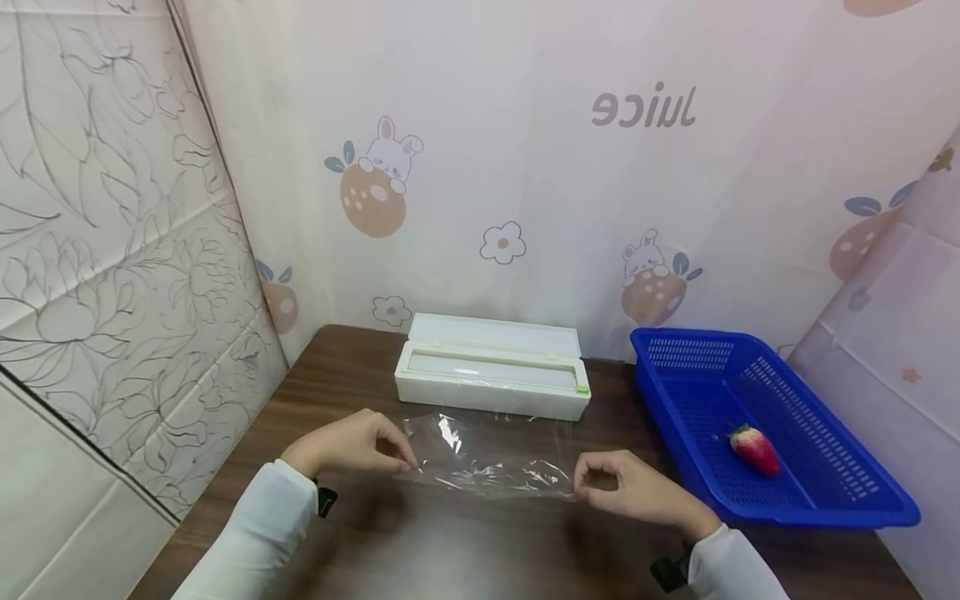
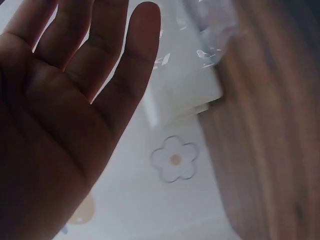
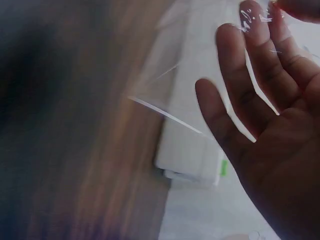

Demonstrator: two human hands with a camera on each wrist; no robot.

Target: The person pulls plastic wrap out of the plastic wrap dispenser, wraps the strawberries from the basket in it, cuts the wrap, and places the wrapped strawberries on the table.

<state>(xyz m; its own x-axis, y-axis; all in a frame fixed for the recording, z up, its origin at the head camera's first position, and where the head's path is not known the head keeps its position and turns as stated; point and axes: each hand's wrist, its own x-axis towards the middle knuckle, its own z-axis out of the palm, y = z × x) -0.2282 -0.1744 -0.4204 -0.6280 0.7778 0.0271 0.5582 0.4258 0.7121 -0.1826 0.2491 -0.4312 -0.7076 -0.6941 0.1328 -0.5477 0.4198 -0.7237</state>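
Observation:
A clear sheet of plastic wrap [image 1: 487, 454] stretches between both hands above the table, its front edge crumpled and shiny. My left hand [image 1: 360, 443] pinches its left corner between thumb and fingertips. At the opposite corner my right hand [image 1: 633, 487] pinches it with thumb and forefinger; in the right wrist view some wrap shines at the fingertips [image 3: 255, 20]. Behind the sheet stands a white wrap dispenser box [image 1: 487, 402], lid [image 1: 495, 335] raised, a roll inside and a green cutter slider [image 1: 582, 389] at its right end. The sheet reaches back to the box's front.
A blue plastic basket [image 1: 678, 433] sits at the right of the brown wooden table [image 1: 450, 550], holding one red strawberry [image 1: 753, 450]. A patterned wall covering [image 1: 525, 167] rises directly behind the box, and another wall [image 1: 112, 250] closes off the left side.

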